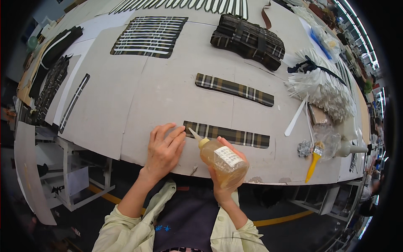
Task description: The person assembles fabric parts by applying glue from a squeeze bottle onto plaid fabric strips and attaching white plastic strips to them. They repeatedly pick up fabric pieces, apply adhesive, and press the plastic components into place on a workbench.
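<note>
A plaid fabric strip (pixel 237 136) in brown, black and white lies flat near the table's front edge. At its left end rest the outstretched fingertips of my left hand (pixel 165 145). My right hand (pixel 216 182) is wrapped around a clear squeeze bottle (pixel 228 157) of yellowish liquid with a white label. The bottle is tilted, its thin nozzle pointing down at the strip's left end; whether the tip touches the fabric I cannot tell. Farther back lies a second plaid strip (pixel 233 89).
A strapped plaid bundle (pixel 247 41) and a row of white-striped strips (pixel 147 37) lie farther back. On the right are a tied bunch of white strips (pixel 323 86), a yellow-handled brush (pixel 314 161) and a plastic bag. One narrow strip (pixel 74 103) lies left.
</note>
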Tool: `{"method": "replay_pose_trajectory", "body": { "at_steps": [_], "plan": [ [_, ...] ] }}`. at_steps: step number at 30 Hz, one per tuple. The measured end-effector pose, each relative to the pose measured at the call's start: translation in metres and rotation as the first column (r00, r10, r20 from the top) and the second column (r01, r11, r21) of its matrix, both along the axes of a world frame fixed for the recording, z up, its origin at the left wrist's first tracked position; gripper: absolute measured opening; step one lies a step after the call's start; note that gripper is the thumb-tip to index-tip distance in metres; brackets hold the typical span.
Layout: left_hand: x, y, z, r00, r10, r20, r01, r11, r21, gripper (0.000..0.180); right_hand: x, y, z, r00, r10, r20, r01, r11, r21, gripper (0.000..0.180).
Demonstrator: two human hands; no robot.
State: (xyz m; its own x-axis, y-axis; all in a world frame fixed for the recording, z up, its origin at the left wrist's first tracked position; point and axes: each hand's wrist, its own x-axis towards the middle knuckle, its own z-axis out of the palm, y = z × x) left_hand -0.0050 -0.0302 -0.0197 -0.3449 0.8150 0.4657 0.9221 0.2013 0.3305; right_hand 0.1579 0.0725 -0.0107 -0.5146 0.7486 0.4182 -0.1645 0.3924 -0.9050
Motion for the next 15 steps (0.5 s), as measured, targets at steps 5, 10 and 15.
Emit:
{"method": "replay_pose_trajectory", "body": {
  "at_steps": [5, 10, 15],
  "plan": [
    [0.000, 0.002, -0.001, 1.000, 0.007, 0.000, -0.007, 1.000, -0.012, 0.023, 0.008, -0.002, -0.006, 0.999, -0.006, -0.051, 0.013, 0.992, 0.124, 0.058],
    [0.000, 0.002, -0.002, 1.000, 0.015, -0.013, -0.015, 1.000, -0.007, 0.021, 0.014, 0.000, -0.004, 0.996, -0.008, -0.089, 0.023, 0.985, 0.168, 0.058],
    [0.002, 0.003, -0.002, 1.000, 0.015, -0.014, -0.015, 1.000, -0.002, 0.020, 0.020, 0.005, -0.007, 0.990, 0.009, -0.143, 0.033, 0.958, 0.283, 0.066]
  ]
}}
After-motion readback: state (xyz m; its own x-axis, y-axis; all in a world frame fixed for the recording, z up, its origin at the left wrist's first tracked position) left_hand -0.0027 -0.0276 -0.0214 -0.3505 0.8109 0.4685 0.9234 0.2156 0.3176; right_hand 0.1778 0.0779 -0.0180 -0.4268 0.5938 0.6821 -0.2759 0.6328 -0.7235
